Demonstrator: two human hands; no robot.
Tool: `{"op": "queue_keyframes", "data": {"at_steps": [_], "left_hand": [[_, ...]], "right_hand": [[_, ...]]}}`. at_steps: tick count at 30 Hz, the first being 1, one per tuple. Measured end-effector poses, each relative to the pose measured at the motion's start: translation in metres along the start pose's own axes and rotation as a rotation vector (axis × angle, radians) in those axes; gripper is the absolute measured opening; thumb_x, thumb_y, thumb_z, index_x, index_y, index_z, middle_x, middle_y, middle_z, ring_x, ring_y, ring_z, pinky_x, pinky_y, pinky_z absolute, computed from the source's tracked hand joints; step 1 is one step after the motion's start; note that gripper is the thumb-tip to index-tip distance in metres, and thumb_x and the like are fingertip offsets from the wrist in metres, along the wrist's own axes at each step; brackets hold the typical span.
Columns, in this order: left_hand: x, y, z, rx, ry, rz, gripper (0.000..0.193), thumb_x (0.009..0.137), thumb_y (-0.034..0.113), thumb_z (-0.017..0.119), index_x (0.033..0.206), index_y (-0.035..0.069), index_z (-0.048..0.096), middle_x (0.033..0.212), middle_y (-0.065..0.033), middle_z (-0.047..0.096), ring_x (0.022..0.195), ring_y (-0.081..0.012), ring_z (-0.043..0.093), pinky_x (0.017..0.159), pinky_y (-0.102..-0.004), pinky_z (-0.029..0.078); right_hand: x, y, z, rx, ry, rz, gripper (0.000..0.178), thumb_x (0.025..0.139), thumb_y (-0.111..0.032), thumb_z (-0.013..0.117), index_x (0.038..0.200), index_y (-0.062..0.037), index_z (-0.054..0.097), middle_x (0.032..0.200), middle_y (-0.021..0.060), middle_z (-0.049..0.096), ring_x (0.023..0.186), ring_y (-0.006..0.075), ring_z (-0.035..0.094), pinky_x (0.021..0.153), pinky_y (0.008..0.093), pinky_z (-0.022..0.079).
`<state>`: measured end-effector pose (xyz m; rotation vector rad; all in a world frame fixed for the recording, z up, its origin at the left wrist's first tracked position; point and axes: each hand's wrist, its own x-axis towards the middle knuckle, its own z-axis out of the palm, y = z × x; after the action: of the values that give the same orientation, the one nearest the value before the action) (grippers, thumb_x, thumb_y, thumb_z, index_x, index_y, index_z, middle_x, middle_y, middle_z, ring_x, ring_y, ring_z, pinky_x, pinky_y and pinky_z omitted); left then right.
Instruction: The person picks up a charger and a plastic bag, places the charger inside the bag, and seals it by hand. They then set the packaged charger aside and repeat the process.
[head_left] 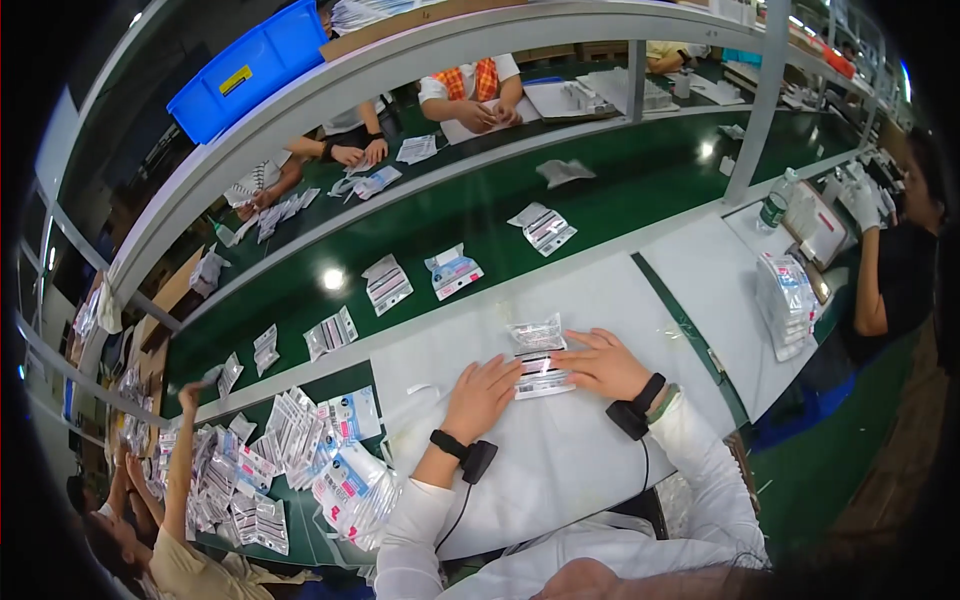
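A clear and white plastic packet (541, 374) with dark printed bands lies on the white work surface (480, 500) in front of me. My left hand (482, 396) rests at its left edge, fingers stretched out and touching it. On the other side, my right hand (606, 366) lies with spread fingers over the packet's right edge. Both palms face down, and neither hand visibly grips the packet. The packet's upper part looks crinkled and see-through. Each wrist wears a black band with a small box.
Beyond the surface runs a green conveyor belt (640, 185) carrying several packets. A heap of packets (290, 450) lies at left; a stack of packets (785, 300) and a bottle (777, 200) stand at right. A shelf with a blue bin (250, 70) spans overhead. Co-workers sit around.
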<state>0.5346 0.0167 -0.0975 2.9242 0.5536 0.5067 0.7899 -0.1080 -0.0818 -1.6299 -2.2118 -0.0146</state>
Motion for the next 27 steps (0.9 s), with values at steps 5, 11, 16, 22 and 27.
{"op": "queue_keyframes", "data": {"at_steps": [5, 11, 16, 22, 27], "left_hand": [[-0.003, -0.009, -0.003, -0.007, -0.065, 0.006, 0.040, 0.095, 0.027, 0.056, 0.134, 0.021, 0.056, 0.145, 0.0058, 0.049, 0.139, -0.0208, 0.038, 0.112, -0.0477, 0.030], [0.007, -0.004, -0.006, -0.186, -0.075, 0.035, 0.043, 0.094, 0.028, 0.056, 0.137, 0.023, 0.055, 0.147, 0.0055, 0.047, 0.140, -0.0229, 0.036, 0.113, -0.0508, 0.027], [0.001, -0.009, -0.001, -0.229, -0.188, -0.036, 0.041, 0.096, 0.030, 0.052, 0.136, 0.025, 0.056, 0.148, 0.0047, 0.046, 0.141, -0.0259, 0.034, 0.114, -0.0538, 0.023], [0.005, -0.002, 0.005, -0.141, -0.123, 0.025, 0.033, 0.095, 0.037, 0.053, 0.125, 0.032, 0.065, 0.146, 0.0045, 0.049, 0.141, -0.0247, 0.035, 0.114, -0.0540, 0.019], [0.009, 0.000, 0.020, -0.258, -0.072, -0.047, 0.028, 0.093, 0.033, 0.057, 0.117, 0.028, 0.070, 0.144, 0.0030, 0.052, 0.140, -0.0252, 0.036, 0.114, -0.0551, 0.018]], "right_hand": [[-0.002, 0.000, -0.001, 0.043, -0.019, 0.113, 0.035, 0.097, -0.040, 0.052, 0.125, -0.0238, 0.064, 0.134, -0.0091, 0.060, 0.136, 0.0189, 0.042, 0.114, 0.0472, 0.025], [-0.004, 0.004, -0.001, 0.043, 0.099, 0.018, 0.030, 0.097, -0.036, 0.053, 0.121, -0.0242, 0.067, 0.122, -0.0083, 0.066, 0.130, 0.0184, 0.047, 0.105, 0.0448, 0.033], [-0.011, 0.017, 0.011, 0.133, 0.128, 0.191, 0.023, 0.092, -0.034, 0.059, 0.108, -0.0234, 0.072, 0.115, -0.0063, 0.069, 0.111, 0.0187, 0.057, 0.093, 0.0401, 0.039], [0.007, -0.006, 0.012, -0.034, 0.206, 0.119, 0.014, 0.088, -0.032, 0.063, 0.094, -0.0200, 0.069, 0.096, -0.0024, 0.068, 0.101, 0.0196, 0.059, 0.085, 0.0375, 0.043], [0.014, -0.034, 0.056, 0.068, 0.127, 0.122, 0.020, 0.085, -0.032, 0.067, 0.084, -0.0115, 0.063, 0.086, 0.0062, 0.065, 0.090, 0.0267, 0.063, 0.079, 0.0410, 0.049]]}}
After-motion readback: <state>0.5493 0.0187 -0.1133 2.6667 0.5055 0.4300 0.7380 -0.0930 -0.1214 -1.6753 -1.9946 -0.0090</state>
